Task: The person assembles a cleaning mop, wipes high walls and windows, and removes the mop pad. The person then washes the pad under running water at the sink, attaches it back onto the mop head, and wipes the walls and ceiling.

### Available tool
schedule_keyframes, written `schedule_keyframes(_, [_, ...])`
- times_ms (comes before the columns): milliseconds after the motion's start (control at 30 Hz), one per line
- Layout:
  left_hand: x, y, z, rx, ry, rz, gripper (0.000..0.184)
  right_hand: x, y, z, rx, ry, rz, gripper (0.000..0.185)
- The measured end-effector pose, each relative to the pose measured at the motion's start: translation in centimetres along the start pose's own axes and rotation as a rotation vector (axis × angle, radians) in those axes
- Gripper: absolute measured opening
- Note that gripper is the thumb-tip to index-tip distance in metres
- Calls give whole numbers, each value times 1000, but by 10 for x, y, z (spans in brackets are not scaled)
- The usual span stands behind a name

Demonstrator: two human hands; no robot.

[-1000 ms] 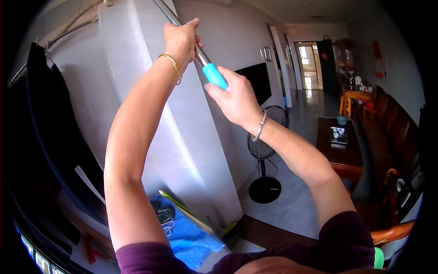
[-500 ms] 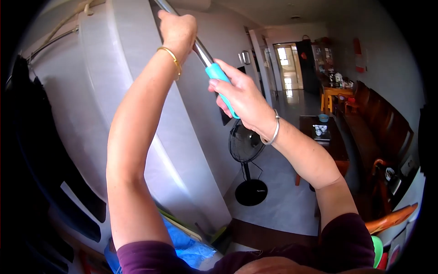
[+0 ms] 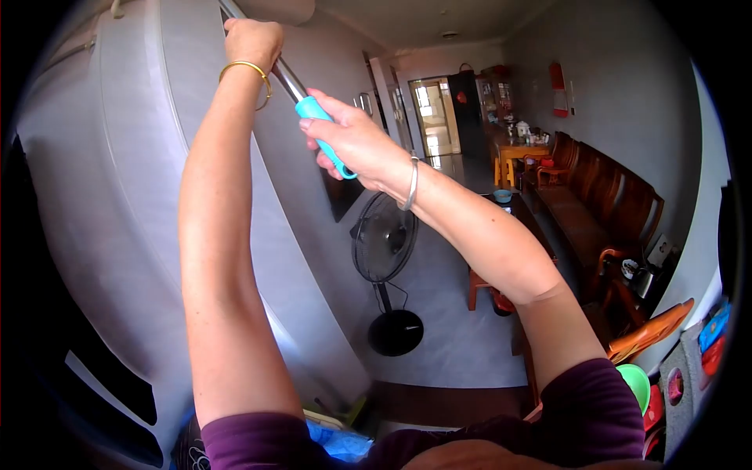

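Raised at the upper left, my left hand (image 3: 254,41) is wrapped round a shiny metal pole (image 3: 288,78), a gold bangle on that wrist. Lower down, my right hand (image 3: 352,142) grips the turquoise handle (image 3: 315,116) at the pole's near end, its thumb lying along it. This wrist wears a silver bangle. The pole slants up and left past the grey wall panel (image 3: 227,157). Its far end lies outside the view, so I cannot tell what is on it.
A black standing fan (image 3: 384,243) stands on the floor beyond my arms. To the right are a wooden bench (image 3: 580,204) and a low table (image 3: 476,288). A green basin (image 3: 634,385) sits near my right elbow. Blue plastic (image 3: 341,442) lies below my left arm.
The view has turned to the right, so the room sits further left in it. Both hands also appear further left, still holding the pole.
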State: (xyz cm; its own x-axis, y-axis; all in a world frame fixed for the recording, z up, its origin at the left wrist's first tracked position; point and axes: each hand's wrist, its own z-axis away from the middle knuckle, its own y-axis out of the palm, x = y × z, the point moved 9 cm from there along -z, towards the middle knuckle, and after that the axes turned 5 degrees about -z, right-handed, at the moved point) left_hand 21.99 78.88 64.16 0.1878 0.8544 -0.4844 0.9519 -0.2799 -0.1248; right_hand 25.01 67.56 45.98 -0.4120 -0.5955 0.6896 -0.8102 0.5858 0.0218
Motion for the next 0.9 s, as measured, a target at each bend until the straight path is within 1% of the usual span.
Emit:
schedule_keyframes(33, [2,-4,-1,-4,1,6,46,-1,5,0,15,28,-51,67])
schedule_keyframes(100, [-2,-11,-5,-16,37,-58,38,5,10,1,19,22,-72,65])
schedule_keyframes(233, [-19,-14,-8,-85,44,-86,36,27,5,8,17,-2,-81,57])
schedule_keyframes(300, [-42,-9,5,-47,32,-5,36,45,-12,22,-3,-15,-76,55])
schedule_keyframes(367, [-64,-6,31,-7,13,68,36,66,-26,42,43,-57,-92,57])
schedule_keyframes(433, [-92,3,57,63,25,175,40,81,-43,61,13,-78,-61,56])
schedule_keyframes(467, [-105,6,72,88,30,214,46,88,-54,71,-24,-81,-36,55])
schedule_keyframes(500, [-116,11,79,93,39,227,46,95,-65,80,-62,-84,-8,55])
schedule_keyframes(533, [-125,17,84,100,35,243,51,101,-73,88,-68,-93,-14,51])
schedule_keyframes(600, [-144,29,98,109,40,263,63,111,-90,106,-93,-92,-19,51])
schedule_keyframes(733, [-190,47,128,125,107,319,62,135,-120,145,-139,-107,-30,52])
schedule_keyframes(833, [-226,59,151,139,136,349,67,154,-140,173,-178,-118,-3,53])
schedule_keyframes(900, [-252,69,164,180,161,341,73,169,-154,192,-207,-144,-59,52])
